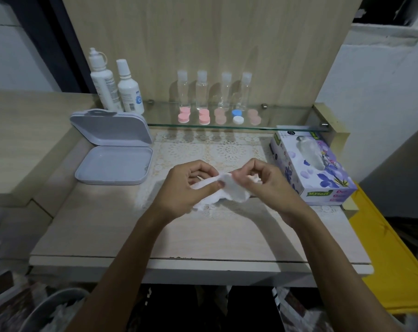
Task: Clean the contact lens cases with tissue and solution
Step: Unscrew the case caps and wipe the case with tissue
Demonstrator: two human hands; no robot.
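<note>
White tissue (crumpled) pinched between left hand and right hand.

A home vanity corner: a pale wood desk with a lace mat, a glass shelf against the far panel, and a floral tissue box at right.

We've got the open box left of our fingers, tissue box right. Beyond them, lens cases sit on the shelf.
</note>
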